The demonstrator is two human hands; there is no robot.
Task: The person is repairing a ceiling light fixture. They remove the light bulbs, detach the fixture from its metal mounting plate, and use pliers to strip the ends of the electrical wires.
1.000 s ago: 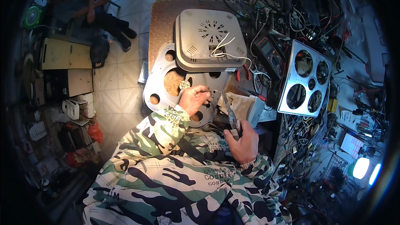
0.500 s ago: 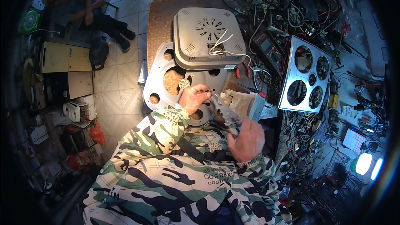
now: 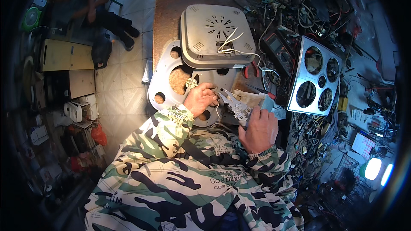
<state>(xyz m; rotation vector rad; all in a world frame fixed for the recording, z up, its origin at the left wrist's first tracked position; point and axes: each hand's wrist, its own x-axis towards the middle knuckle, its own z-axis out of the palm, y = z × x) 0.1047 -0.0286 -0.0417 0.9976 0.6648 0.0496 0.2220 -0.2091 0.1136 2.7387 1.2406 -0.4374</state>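
Observation:
My left hand is closed, its thumb and fingertips pinching a thin pale wire that loops below them. At the back of that hand is a small round pale part with a slotted face; whether the hand holds it I cannot tell. My right hand grips a silver wire stripper, whose jaws point up and left, just right of the left fingertips. Under both lies a grey metal plate with large round holes. Beyond it, a beige square appliance housing rests with vents and loose white wires on top.
Red-handled pliers and a red-handled screwdriver lie to the right. Past them are a multimeter, a silver panel with several round holes and heaped cables. A person sits at far left.
The wire stripper, blurred before, is now steady and a little farther right with my right hand. A wire loop now shows below my left fingers. The view has shifted slightly.

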